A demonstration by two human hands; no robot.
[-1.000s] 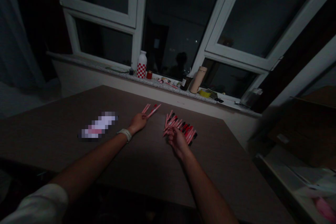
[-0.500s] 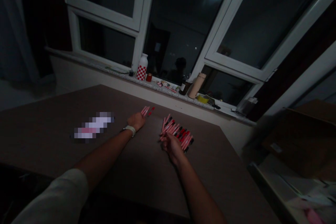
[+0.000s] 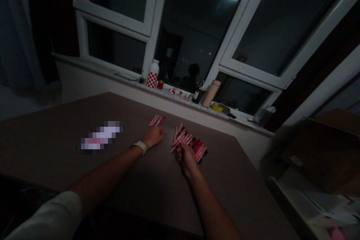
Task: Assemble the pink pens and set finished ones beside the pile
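Slim pink tubes with red and black ends (image 3: 189,142): a loose, crossed heap on the brown counter (image 3: 225,180), several lying over one another. A smaller group of pink tubes (image 3: 157,120) lies apart to the left of the heap, nearly parallel. I judge each tube light and stiff, with a smooth, plastic-looking barrel apt to roll or slip on the flat surface. From here I would take one by the middle of its barrel, between finger and thumb, and choose from the top of the heap, since the lower ones are pinned by their neighbours.

Right grip (image 3: 187,159): curled, its fingers down at the near edge of the heap and touching the tubes; from this view I cannot tell whether it is clenched on one. Left grip (image 3: 153,137): released, palm down and fingers extended on the counter, just short of the smaller group, holding nothing that I can see. A white wristband (image 3: 140,147) circles the left wrist.

Surroundings: left of the left grip, a pixel-blurred pale and pink packet (image 3: 101,135), its details unreadable. Along the far side, a stone windowsill (image 3: 120,77) carries a red-and-white checkered bottle (image 3: 152,75), a dark bottle (image 3: 198,96), a tan flask (image 3: 210,93) and a yellow roll of tape (image 3: 217,108). At right, a cardboard box (image 3: 323,153).
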